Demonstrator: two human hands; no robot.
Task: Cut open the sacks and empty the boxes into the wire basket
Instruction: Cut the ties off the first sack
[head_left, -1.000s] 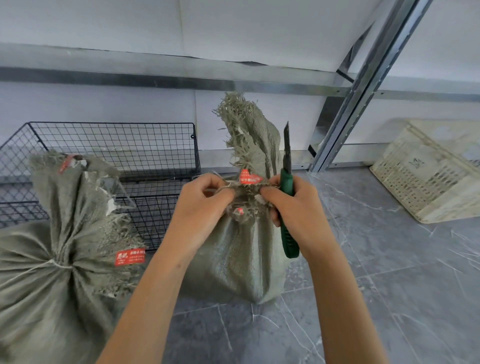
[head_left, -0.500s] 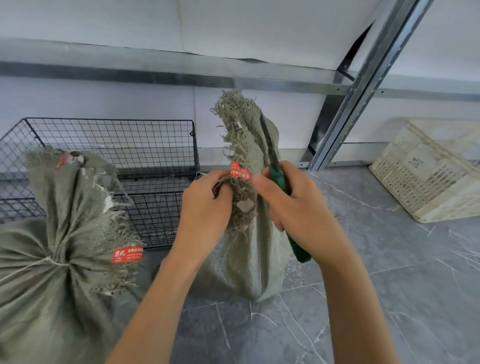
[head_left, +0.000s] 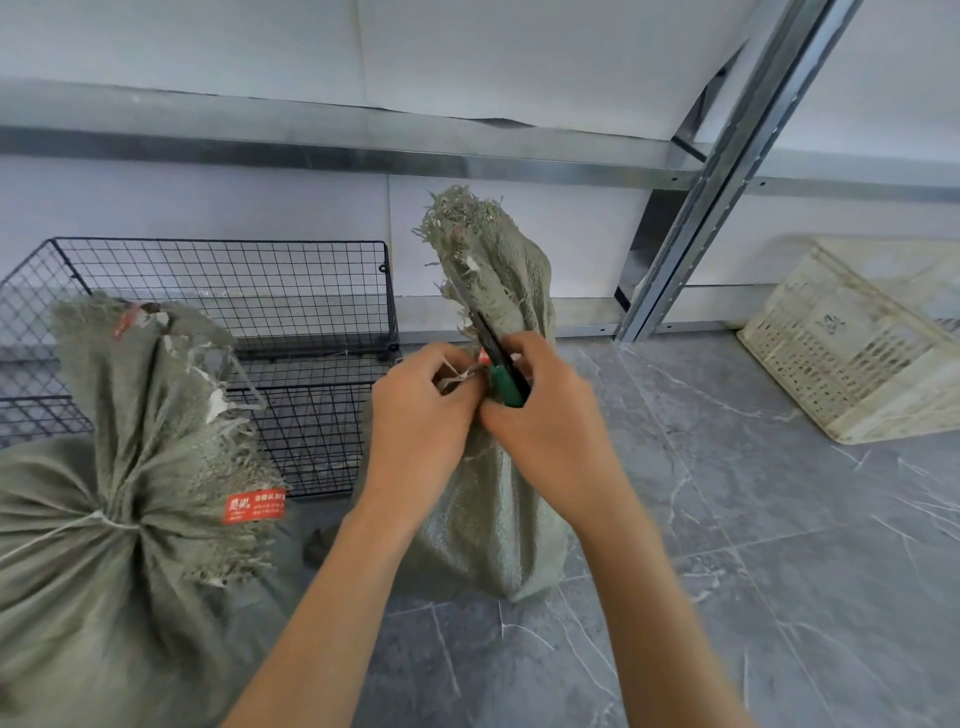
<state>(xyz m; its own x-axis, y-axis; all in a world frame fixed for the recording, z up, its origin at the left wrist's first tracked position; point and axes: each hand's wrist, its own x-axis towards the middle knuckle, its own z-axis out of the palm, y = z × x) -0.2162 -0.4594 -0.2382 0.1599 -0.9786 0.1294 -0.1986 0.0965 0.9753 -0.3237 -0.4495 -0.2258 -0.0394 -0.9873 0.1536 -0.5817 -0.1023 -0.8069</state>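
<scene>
A small grey-green woven sack (head_left: 493, 499) stands upright on the floor in the middle, its frayed neck pointing up. My left hand (head_left: 421, 410) pinches the white tie string at the sack's neck. My right hand (head_left: 540, 415) grips a green-handled knife (head_left: 498, 369), its dark blade lying up along the neck. A second, larger tied sack (head_left: 114, 509) with red labels sits at the lower left. The black wire basket (head_left: 291, 280) stands behind both sacks, with nothing visible inside it.
A cream plastic crate (head_left: 857, 353) lies tilted at the right on the grey tiled floor. A metal shelf post (head_left: 717, 171) slants up behind the sack, and a shelf rail (head_left: 311, 140) runs across the white wall.
The knife blade has tilted from upright to leaning left along the sack's neck. Both hands have closed in on the tie string at the neck.
</scene>
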